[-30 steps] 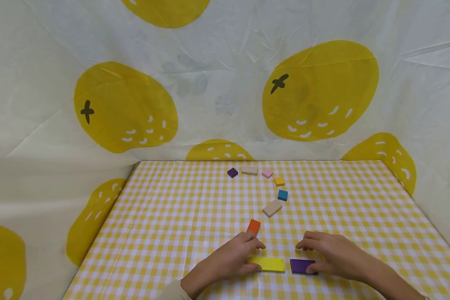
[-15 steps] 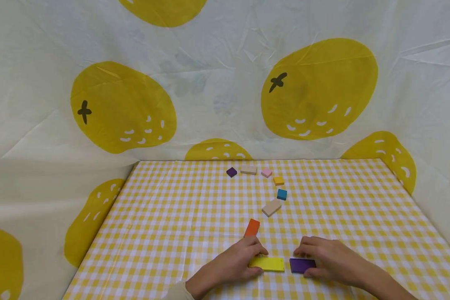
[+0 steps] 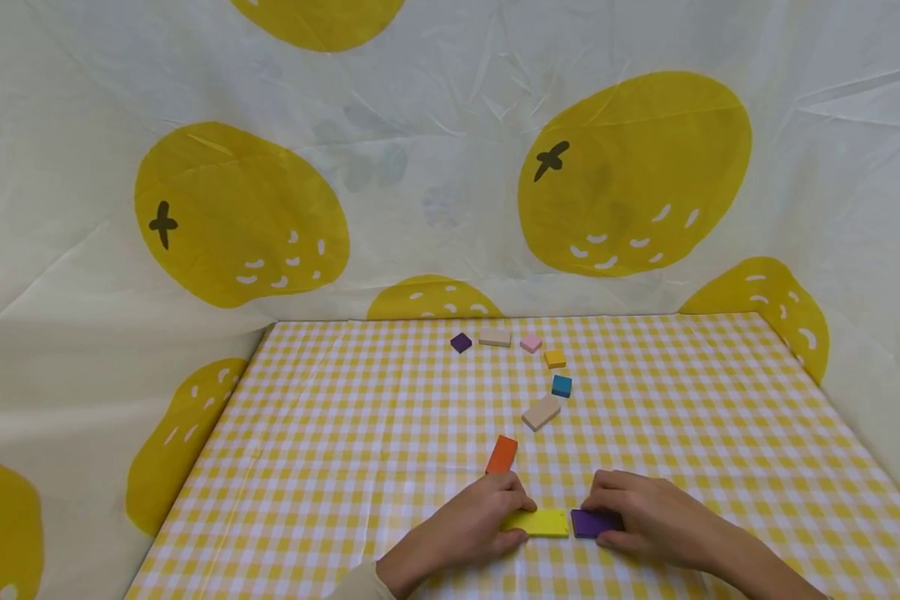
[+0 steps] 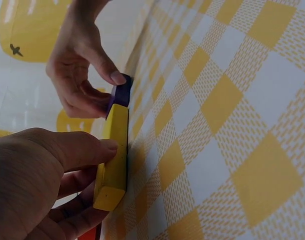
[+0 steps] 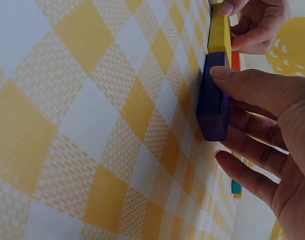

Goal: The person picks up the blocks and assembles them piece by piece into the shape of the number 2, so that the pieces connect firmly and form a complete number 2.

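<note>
On the checked cloth near the front lie a long yellow block [image 3: 546, 523] and a shorter purple block [image 3: 596, 523], end to end with hardly any gap. My left hand [image 3: 471, 518] pinches the yellow block between thumb and fingers at its left part. From the right, my right hand [image 3: 648, 517] pinches the purple block the same way. In the left wrist view the yellow block [image 4: 114, 157] lies flat with my left thumb on its near side. The right wrist view has the purple block [image 5: 213, 100] under my right thumb, its end close against the yellow one.
An orange block [image 3: 502, 454] lies just beyond my left hand. Farther back a curved row runs through a beige block [image 3: 542, 412], a blue block [image 3: 562, 386], a yellow-orange block [image 3: 555, 359], a pink block [image 3: 531, 342], another beige block [image 3: 495, 338] and a dark purple block [image 3: 461, 342].
Both hands' fingers have closed on their blocks. My right hand has slid the purple block left, narrowing the gap to the yellow block. The head view has shifted slightly.
</note>
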### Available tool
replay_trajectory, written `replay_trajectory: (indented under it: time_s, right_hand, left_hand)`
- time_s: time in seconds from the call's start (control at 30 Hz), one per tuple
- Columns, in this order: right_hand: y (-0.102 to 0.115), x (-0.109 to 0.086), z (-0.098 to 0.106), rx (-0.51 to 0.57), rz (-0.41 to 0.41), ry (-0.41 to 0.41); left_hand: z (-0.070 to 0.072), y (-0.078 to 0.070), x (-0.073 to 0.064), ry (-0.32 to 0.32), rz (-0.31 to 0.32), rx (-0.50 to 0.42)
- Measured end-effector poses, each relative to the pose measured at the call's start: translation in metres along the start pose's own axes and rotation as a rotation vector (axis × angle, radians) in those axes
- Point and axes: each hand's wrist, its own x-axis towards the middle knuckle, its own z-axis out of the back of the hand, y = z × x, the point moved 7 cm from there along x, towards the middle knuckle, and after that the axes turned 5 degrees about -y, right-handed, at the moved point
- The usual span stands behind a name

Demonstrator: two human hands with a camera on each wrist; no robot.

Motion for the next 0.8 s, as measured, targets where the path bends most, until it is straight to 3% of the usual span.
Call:
replay_trajectory:
  time_s: [0.37,0.8]
  right_hand:
    - [-0.005,0.009,-0.002,-0.047,-0.031,-0.006]
    - [-0.008,0.014,-0.007,-0.067,-0.067,-0.086]
  left_hand:
    - [0.002,-0.001,0.009,-0.052,-0.015,0.077]
    - [-0.001,-0.004,0.016,-0.042,-0.016,0.146]
